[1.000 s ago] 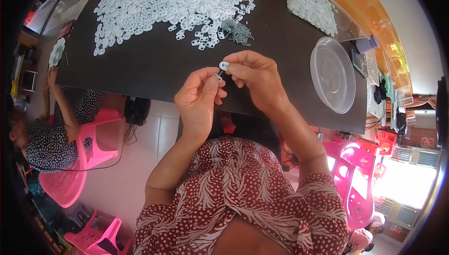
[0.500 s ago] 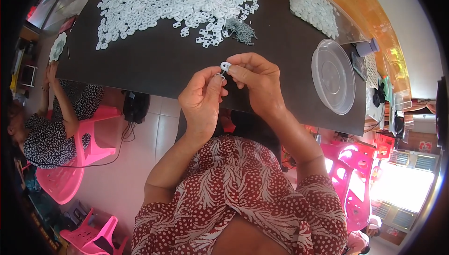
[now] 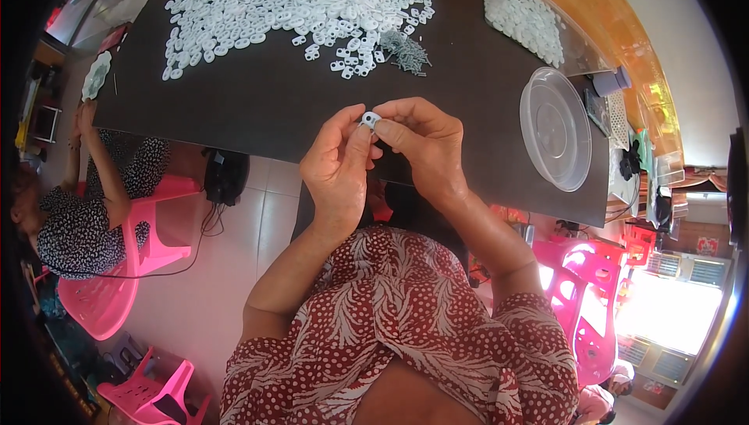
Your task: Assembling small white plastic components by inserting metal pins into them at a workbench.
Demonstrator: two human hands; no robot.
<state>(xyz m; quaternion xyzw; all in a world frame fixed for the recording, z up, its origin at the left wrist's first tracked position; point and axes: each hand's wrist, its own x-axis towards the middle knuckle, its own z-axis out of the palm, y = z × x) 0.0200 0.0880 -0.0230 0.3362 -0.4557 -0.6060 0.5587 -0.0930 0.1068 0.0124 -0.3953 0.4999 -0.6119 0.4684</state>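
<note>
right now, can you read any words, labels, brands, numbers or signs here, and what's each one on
No text can be read anywhere in this view.
Small white piece held in the left hand and right hand: no readable lettering.
Heaped white pieces: none readable.
Red-and-white wall panel: too small and blurred to read.

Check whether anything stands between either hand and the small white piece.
Nothing visible does: the left hand and the right hand meet at the small white piece, pinching it. Their grip hides part of it.
</note>
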